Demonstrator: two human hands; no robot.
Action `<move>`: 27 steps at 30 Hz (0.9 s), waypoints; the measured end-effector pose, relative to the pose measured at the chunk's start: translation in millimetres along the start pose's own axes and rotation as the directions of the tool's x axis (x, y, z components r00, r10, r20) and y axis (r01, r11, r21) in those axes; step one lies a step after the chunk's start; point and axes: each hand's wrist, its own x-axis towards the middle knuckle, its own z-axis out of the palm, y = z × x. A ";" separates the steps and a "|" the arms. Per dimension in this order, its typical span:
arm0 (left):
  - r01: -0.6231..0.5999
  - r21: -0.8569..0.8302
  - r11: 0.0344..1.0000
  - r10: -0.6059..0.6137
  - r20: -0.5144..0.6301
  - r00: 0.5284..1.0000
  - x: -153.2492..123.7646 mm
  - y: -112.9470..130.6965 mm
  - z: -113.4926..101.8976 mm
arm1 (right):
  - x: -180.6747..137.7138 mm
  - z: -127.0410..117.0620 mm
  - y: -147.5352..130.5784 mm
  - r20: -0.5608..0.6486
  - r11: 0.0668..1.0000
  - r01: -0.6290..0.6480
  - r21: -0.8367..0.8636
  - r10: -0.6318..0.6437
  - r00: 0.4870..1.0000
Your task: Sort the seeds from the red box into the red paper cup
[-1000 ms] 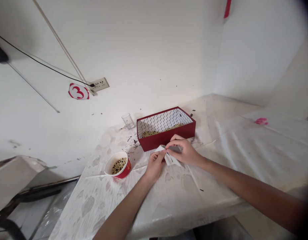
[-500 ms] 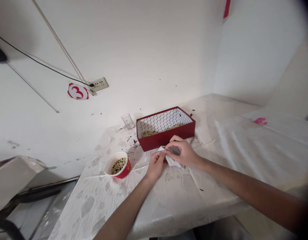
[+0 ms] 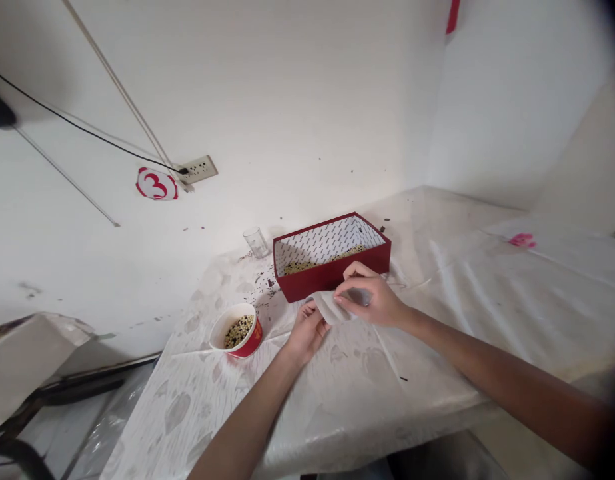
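Observation:
A small, soft white bag (image 3: 329,309) is held up just in front of the red box, its mouth hard to make out. My left hand (image 3: 306,331) is closed on its left side, with some fingers behind the material. At its right edge, my right hand (image 3: 374,301) pinches it between thumb and fingers. The red open box (image 3: 332,277) has a white patterned lining and mixed pale and dark grains (image 3: 300,267) on its bottom. Left of my left hand stands a red and white paper tub (image 3: 251,343), partly filled with similar grains (image 3: 238,331).
A clear glass (image 3: 256,242) stands left of the box near the wall. Dark bits (image 3: 264,283) are scattered between box and tub. A patterned cloth under clear plastic (image 3: 267,407) covers the table. A power outlet (image 3: 200,169) with a plugged-in cable is on the wall.
The white bag has turned and now spreads wider between my hands. My left hand has rolled so its fingers go behind the bag. My right hand has shifted slightly right. Box and tub stay put.

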 end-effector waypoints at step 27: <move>-0.145 0.290 0.946 0.145 0.021 0.989 0.3 -6.4 6.0 | -7.8 8.4 12.7 0.114 0.959 0.136 -0.249 -0.110 0.987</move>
